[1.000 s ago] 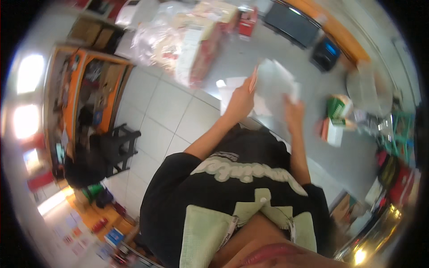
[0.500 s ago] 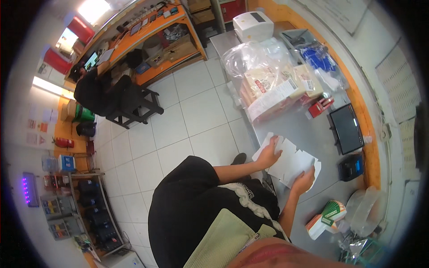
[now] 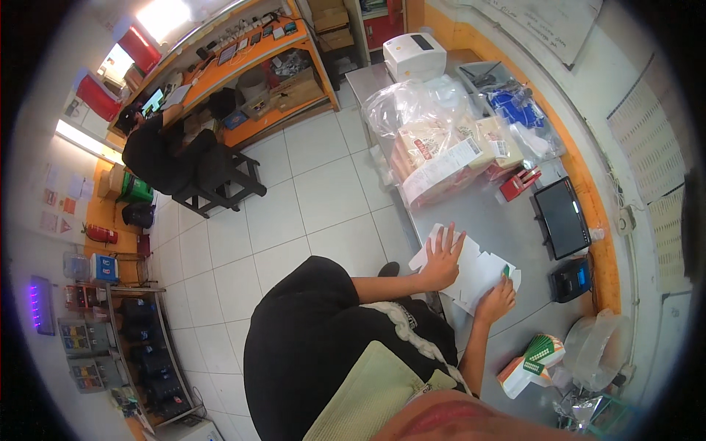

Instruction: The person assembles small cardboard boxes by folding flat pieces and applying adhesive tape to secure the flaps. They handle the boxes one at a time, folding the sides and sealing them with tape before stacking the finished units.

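On the steel table, a flat white cardboard box blank [image 3: 471,273] with notched edges lies in front of me. My left hand [image 3: 441,261] is open, its fingers spread and resting on the blank's far left part. At the opposite side my right hand [image 3: 497,300] has its fingers bent together on the blank's edge. By those fingertips a small green patch shows, seemingly the printed side of a flap. The right hand's thumb is hard to make out.
Plastic-wrapped packs [image 3: 434,151] and a white label printer [image 3: 414,56] stand beyond the blank. A red tape dispenser [image 3: 519,184], a dark screen [image 3: 562,217] and a green-and-white folded carton [image 3: 533,364] lie along the wall side. A person [image 3: 165,151] sits at an orange bench.
My left hand has gone from gripping the blank's edge to lying spread on top. The blank now rests flatter, and the right fingers have closed at its edge, where green shows.
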